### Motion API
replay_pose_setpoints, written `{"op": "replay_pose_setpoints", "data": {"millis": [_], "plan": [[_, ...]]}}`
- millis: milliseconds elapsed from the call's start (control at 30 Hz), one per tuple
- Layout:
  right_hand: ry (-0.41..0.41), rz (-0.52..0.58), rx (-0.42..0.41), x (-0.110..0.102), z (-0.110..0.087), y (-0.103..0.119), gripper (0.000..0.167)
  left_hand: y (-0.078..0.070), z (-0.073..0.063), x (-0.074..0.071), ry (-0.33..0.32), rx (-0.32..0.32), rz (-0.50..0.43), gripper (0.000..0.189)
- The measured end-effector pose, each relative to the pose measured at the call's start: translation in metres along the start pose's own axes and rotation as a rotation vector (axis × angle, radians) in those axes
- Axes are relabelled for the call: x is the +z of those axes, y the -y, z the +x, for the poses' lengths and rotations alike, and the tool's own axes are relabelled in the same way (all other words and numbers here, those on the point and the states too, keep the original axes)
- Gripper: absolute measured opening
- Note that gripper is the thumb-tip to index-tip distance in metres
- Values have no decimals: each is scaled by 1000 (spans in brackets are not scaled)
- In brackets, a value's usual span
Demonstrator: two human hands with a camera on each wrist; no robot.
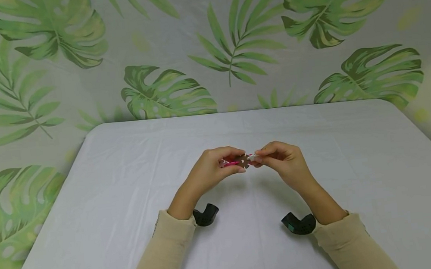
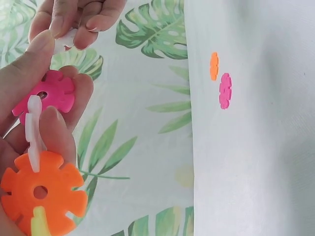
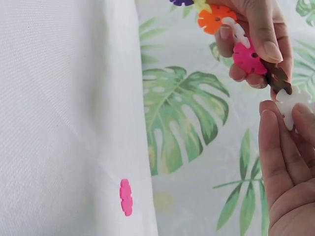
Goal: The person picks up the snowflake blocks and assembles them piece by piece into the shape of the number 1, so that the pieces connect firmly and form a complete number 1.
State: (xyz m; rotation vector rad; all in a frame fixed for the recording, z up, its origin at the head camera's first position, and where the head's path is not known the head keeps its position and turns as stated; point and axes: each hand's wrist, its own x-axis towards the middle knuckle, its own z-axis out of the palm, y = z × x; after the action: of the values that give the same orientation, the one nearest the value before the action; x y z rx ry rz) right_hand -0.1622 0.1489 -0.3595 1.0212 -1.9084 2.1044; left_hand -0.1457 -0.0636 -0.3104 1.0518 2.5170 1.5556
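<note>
Left of your grip, your left hand (image 1: 211, 163) holds a chain of discs (image 2: 59, 172); on the grip's right, your right hand (image 1: 288, 162) pinches a single disc (image 3: 290, 101) against the chain's end. Beneath you have the tabletop (image 1: 250, 248), two loose discs (image 2: 225, 91) on it, well apart from your grip; behind, the backdrop (image 1: 163, 40).

head view: rather dim and greyish, light is even | soft shadows on the counter (image 1: 258, 251) below the left hand (image 1: 212, 166) and the right hand (image 1: 287, 162) | wrist views: brighter, counter nearly washed out, blurred grey shadow bands
</note>
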Motion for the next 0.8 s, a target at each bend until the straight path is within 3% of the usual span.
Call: {"op": "replay_pose_setpoints", "data": {"millis": [300,800], "plan": [[2,46,18,-1,-1,-2,13,34,4,8,-3,22,-32,35],[-12,47,69,1,-2,-6,15,34,4,8,14,7,29,33]]}}
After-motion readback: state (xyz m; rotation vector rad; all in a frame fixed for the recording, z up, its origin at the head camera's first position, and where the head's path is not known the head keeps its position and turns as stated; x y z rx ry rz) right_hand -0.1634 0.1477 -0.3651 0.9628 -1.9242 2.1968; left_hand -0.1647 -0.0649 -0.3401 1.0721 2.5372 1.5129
